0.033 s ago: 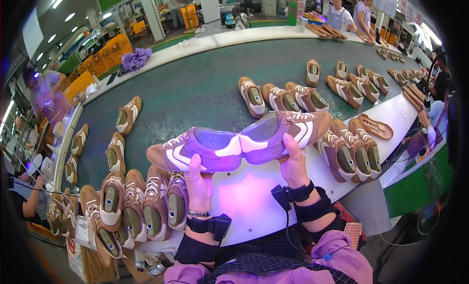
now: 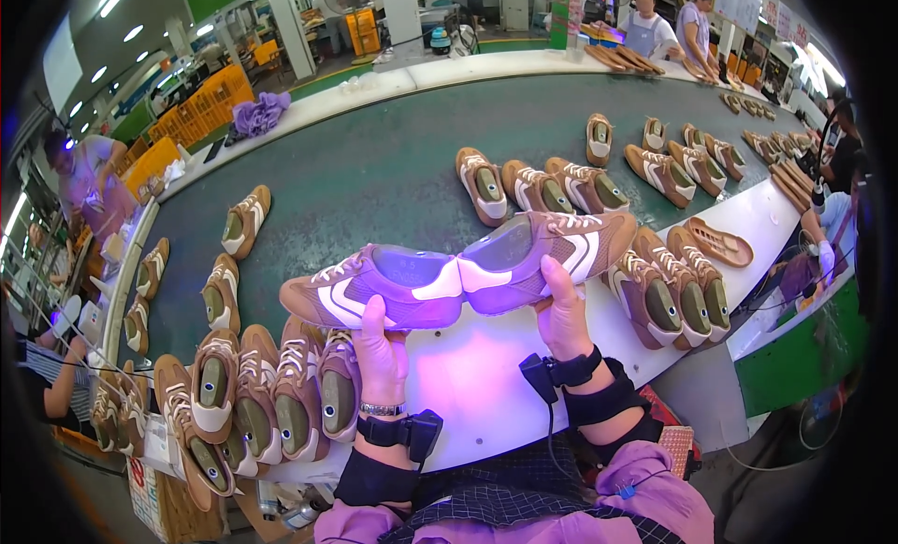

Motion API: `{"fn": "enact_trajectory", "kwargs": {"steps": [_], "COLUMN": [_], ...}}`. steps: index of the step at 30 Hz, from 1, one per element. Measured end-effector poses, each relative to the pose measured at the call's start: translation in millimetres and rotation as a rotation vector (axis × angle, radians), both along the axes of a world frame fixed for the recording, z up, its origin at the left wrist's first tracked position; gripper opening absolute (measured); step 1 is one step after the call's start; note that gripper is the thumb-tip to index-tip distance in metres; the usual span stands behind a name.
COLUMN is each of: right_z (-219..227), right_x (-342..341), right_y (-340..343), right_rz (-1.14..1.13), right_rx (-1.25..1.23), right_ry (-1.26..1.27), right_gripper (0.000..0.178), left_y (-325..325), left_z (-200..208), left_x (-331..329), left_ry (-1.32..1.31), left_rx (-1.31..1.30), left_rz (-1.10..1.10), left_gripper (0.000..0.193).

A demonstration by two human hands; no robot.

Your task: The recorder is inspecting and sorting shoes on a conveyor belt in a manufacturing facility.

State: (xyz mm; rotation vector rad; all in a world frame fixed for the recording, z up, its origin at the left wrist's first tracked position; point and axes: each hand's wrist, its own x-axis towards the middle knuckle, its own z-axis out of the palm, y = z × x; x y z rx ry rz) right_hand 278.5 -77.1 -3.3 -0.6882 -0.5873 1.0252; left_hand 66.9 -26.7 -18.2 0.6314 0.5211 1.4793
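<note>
My left hand [image 2: 381, 362] grips a brown sneaker [image 2: 360, 296] with white stripes and laces, its toe pointing left. The thumb presses on the sneaker's near side, and the other fingers are hidden under it. In my right hand [image 2: 565, 324] is a matching sneaker [image 2: 585, 245], toe to the right, held the same way. The two heels meet in the middle, above a white work surface [image 2: 468, 376] lit pinkish-violet. Both sneakers show a greyish inside at the opening.
Several brown sneakers [image 2: 292, 394] line the bench at near left, and more [image 2: 669, 296] stand at right beside a loose sole [image 2: 718, 242]. Beyond lies a green conveyor belt [image 2: 365, 160] carrying other sneakers. People [image 2: 645, 29] work around its far side.
</note>
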Motion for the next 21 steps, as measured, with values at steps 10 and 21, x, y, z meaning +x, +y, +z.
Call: {"fn": "enact_trajectory", "kwargs": {"steps": [10,21], "right_z": [0,-14], "right_x": [2,13], "right_y": [-2,11], "right_rz": [0.032,0.501], "right_rx": [0.032,-0.056], "right_ry": [0.077,0.317], "right_gripper": [0.046,0.053], "left_y": [-8,131], "left_z": [-3,6], "left_x": [18,-18], "left_ry": [-0.069,-0.484], "left_rx": [-0.031,-0.064], "left_rz": [-0.122,0.198], "left_gripper": [0.049,0.048]}}
